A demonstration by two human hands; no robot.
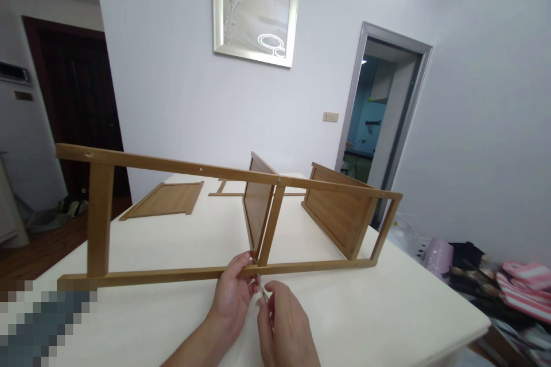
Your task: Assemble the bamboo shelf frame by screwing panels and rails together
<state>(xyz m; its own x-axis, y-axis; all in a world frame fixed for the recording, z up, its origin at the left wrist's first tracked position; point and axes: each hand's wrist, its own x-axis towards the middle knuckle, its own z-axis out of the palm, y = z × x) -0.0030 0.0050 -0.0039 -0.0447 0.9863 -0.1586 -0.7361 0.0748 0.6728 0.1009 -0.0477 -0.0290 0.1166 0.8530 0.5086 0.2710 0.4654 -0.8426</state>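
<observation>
A wooden shelf frame (150,276) stands on its long side on the white table, with its lower rail nearest me. A middle shelf panel (258,200) and a right shelf panel (338,212) stand upright against it. My left hand (232,298) is closed around the lower rail where the middle panel meets it. Just below that joint, my right hand (286,321) pinches a thin metal tool (261,285), perhaps a hex key, pointing up at the rail's fastening hole. The fingers partly hide the tool.
On the white table (172,321), a loose wooden panel (167,200) lies at the back left. Part of another wooden frame (228,194) lies behind the middle panel. Beyond the table's right edge are a pink container (438,255) and striped cloth (525,287).
</observation>
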